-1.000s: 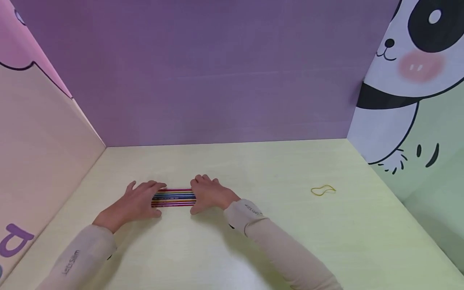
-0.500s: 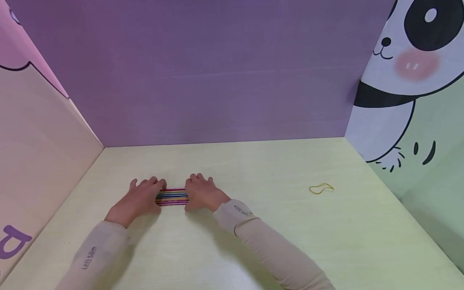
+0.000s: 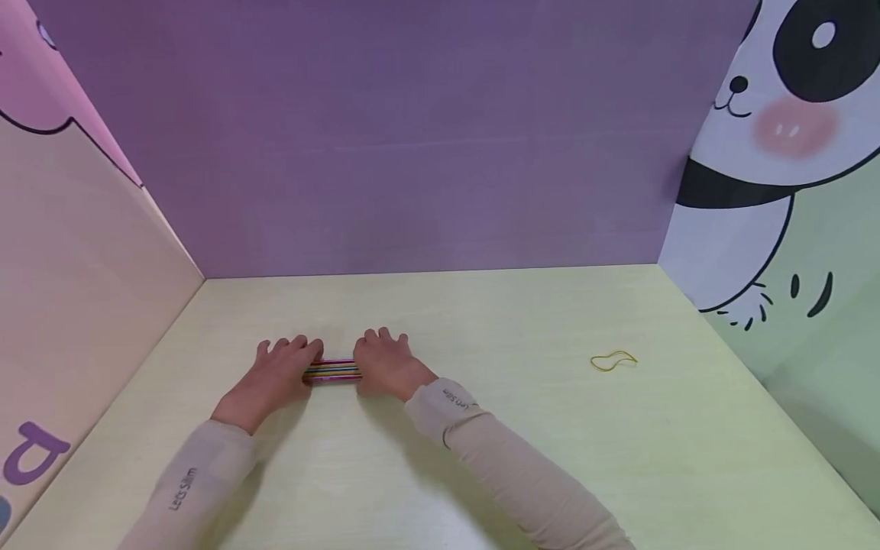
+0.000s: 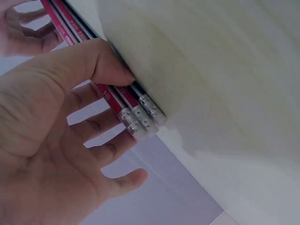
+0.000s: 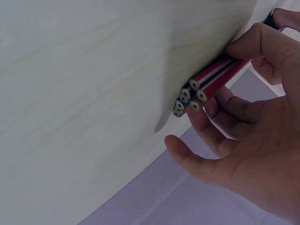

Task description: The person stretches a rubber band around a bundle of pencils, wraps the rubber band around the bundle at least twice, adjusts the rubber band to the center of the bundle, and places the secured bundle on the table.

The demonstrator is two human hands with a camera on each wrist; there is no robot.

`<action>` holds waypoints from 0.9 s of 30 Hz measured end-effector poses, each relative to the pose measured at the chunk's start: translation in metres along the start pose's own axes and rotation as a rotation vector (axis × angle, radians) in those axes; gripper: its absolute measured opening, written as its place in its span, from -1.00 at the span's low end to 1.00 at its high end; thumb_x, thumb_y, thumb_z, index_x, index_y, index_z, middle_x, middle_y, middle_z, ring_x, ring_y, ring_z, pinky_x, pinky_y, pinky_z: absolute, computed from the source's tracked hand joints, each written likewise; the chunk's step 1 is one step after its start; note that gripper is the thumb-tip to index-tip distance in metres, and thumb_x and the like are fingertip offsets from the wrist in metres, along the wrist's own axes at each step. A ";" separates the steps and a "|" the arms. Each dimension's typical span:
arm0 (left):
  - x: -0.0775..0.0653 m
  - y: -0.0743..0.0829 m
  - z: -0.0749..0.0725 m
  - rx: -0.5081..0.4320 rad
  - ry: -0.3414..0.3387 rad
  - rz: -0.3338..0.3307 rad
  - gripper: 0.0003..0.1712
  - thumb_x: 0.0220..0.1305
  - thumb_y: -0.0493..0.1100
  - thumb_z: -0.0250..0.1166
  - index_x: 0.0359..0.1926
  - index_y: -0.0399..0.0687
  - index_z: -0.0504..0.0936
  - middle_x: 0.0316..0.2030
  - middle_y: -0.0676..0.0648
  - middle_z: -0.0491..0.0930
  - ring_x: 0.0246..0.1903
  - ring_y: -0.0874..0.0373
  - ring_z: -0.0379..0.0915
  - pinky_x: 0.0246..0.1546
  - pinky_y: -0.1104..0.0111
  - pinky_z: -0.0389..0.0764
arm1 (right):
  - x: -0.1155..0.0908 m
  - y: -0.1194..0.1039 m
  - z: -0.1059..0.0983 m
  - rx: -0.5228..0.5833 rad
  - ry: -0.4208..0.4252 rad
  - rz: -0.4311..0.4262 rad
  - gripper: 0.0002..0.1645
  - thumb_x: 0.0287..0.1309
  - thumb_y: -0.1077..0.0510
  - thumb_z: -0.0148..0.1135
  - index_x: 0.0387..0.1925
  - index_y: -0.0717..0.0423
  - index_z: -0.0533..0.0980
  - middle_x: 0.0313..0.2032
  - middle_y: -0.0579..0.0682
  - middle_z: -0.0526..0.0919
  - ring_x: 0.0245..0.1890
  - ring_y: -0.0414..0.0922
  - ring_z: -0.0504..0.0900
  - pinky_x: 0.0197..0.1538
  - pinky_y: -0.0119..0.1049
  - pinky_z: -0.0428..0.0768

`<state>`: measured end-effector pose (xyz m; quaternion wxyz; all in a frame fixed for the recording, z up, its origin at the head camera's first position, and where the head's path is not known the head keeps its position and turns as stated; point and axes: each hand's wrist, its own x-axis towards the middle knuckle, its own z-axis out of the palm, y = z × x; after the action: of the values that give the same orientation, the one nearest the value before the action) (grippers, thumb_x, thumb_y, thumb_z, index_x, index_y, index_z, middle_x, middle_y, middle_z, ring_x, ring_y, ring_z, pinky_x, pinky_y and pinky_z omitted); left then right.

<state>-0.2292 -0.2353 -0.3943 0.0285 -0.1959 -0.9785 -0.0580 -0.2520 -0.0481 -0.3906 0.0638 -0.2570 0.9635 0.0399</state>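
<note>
A bundle of pencils (image 3: 333, 370) lies crosswise at the left of the bench (image 3: 481, 321), between the two hands; whether it touches the surface or sits slightly raised, I cannot tell. The left hand (image 3: 278, 374) pinches one end, its grip closing thumb against fingers just behind the silver ferrules (image 4: 137, 118), with the little finger standing out. The right hand (image 3: 388, 367) pinches the other end in a similar grip, near the flat, unsharpened tips (image 5: 201, 95), which do not all finish level.

The step in hand looks like drawing the loose pencils into one tight, even bunch. The next move seems to call for steady pressure from both sides and a nudge to line up the ends without letting any slip.

"HB" can be read on a red barrel; the smaller lettering is too blurred. Both the left sleeve (image 3: 189, 481) and right sleeve (image 3: 457, 401) carry what reads as "Let's Slim". Well apart, a thin yellow loop (image 3: 614, 352) lies to the right. Farther out, a purple letter (image 3: 26, 475) marks the left wall.
</note>
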 end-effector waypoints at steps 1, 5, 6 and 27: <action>0.000 0.000 0.000 0.002 0.006 0.004 -0.57 -0.09 -0.43 0.42 -0.18 -0.11 0.48 -0.35 -0.07 0.42 -0.29 -0.14 0.38 -0.05 -0.25 0.26 | 0.000 0.001 -0.001 0.005 0.000 0.004 -0.57 0.18 -0.10 0.30 0.01 -0.01 0.51 -0.03 -0.10 0.47 0.02 -0.10 0.39 0.10 -0.02 0.46; 0.002 0.002 -0.001 0.013 0.015 0.029 -0.60 -0.10 -0.45 0.41 -0.25 -0.07 0.47 -0.38 -0.05 0.41 -0.32 -0.13 0.38 -0.08 -0.21 0.28 | 0.001 0.002 -0.003 0.026 -0.009 0.023 -0.57 0.15 -0.12 0.33 -0.01 -0.04 0.52 -0.04 -0.10 0.50 0.05 -0.07 0.41 0.16 0.04 0.43; 0.002 0.002 -0.002 0.015 0.014 0.035 -0.60 -0.10 -0.46 0.40 -0.27 -0.07 0.46 -0.39 -0.04 0.41 -0.33 -0.13 0.37 -0.10 -0.20 0.29 | 0.001 0.001 -0.003 0.029 -0.014 0.025 -0.58 0.15 -0.12 0.33 -0.01 -0.04 0.52 -0.04 -0.10 0.51 0.05 -0.07 0.41 0.17 0.05 0.42; 0.001 0.011 0.008 0.046 0.084 0.078 -0.70 0.16 -0.47 0.27 -0.12 -0.12 0.49 -0.49 -0.05 0.58 -0.48 -0.03 0.51 -0.42 0.08 0.34 | 0.003 -0.005 0.006 0.030 0.024 0.038 -0.85 0.35 0.08 0.13 -0.19 -0.15 0.63 -0.30 -0.15 0.62 -0.07 -0.10 0.38 0.09 -0.02 0.41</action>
<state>-0.2260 -0.2240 -0.4007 0.0763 -0.2304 -0.9692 -0.0424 -0.2516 -0.0534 -0.3974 0.0556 -0.2381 0.9694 0.0236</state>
